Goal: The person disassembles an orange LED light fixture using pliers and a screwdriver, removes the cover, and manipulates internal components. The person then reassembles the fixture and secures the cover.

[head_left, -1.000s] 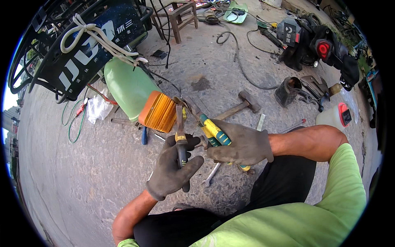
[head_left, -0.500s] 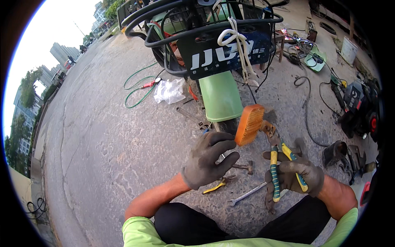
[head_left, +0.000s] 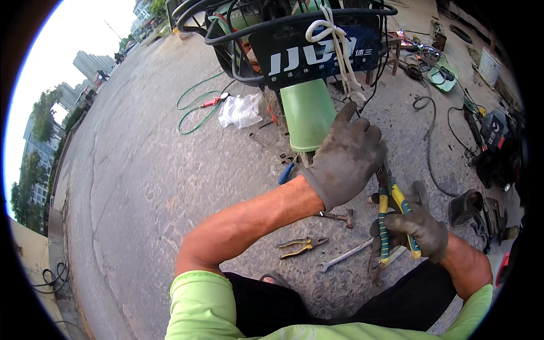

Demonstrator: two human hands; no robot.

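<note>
"The left hand [head_left: 350,161] reaches forward, its back toward us. Gripping anything?"
"Can't tell; the palm is hidden."
"What's beyond it?"
"A black panel [head_left: 317,45], and below that a green mudguard [head_left: 309,116], partly behind the left hand."
"Where are the yellow-and-green pliers [head_left: 384,224]?"
"The right hand [head_left: 422,229] grasps them, handles spread, head up near the left hand."
"And on the ground?"
"A wrench [head_left: 347,255], then smaller pliers [head_left: 310,245], and a T-shaped tool [head_left: 349,219] near the left forearm [head_left: 249,221]."
</note>
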